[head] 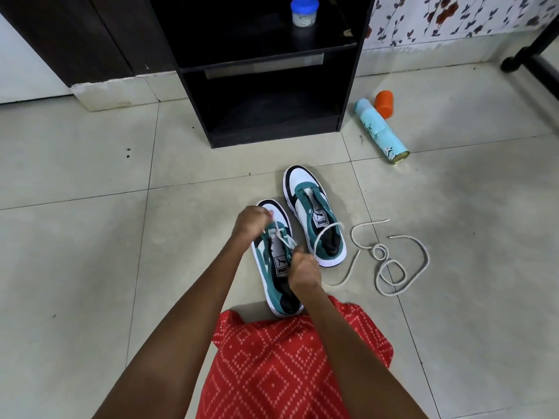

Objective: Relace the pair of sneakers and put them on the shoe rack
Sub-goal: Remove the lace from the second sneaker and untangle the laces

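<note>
Two teal, white and black sneakers stand side by side on the tiled floor. The near sneaker (273, 276) lies under both hands, with a white lace (325, 237) partly threaded through its front eyelets. My left hand (251, 222) pinches the lace near the toe. My right hand (304, 267) grips the lace by the tongue, and its free end loops out to the right over the far sneaker (311, 213), which has no lace. A second white lace (393, 264) lies loose and coiled on the floor to the right.
A black shoe rack (348, 86) stands just beyond the sneakers, with a blue-lidded jar (304, 10) on its upper shelf. A light blue spray can (382, 131) and its orange cap (384, 103) lie on the floor at the right. My red patterned garment (287, 358) covers the foreground.
</note>
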